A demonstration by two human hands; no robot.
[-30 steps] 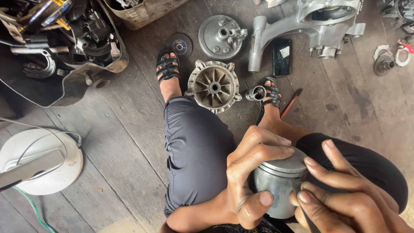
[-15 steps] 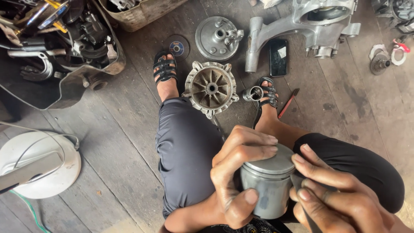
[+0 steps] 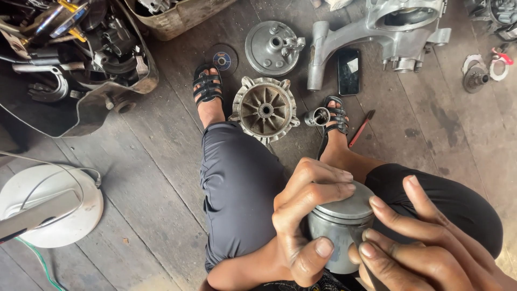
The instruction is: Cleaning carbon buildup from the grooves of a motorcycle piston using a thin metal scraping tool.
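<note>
Above lap — left hand [image 3: 301, 221] grips piston [image 3: 339, 226]; right hand [image 3: 425, 248] touching.

We're in a repair workshop – on the worn plank floor [image 3: 134, 178] lie a finned hub [image 3: 265, 109] mid-frame, an engine casing [image 3: 388, 32] upper right, and a parts-filled tub [image 3: 70, 59] upper left

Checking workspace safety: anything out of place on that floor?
Yes: a black smartphone lies on the wooden plank floor among metal engine parts, beside the grey aluminium crankcase casting, near the sandalled foot. It looks easy to step on.
</note>
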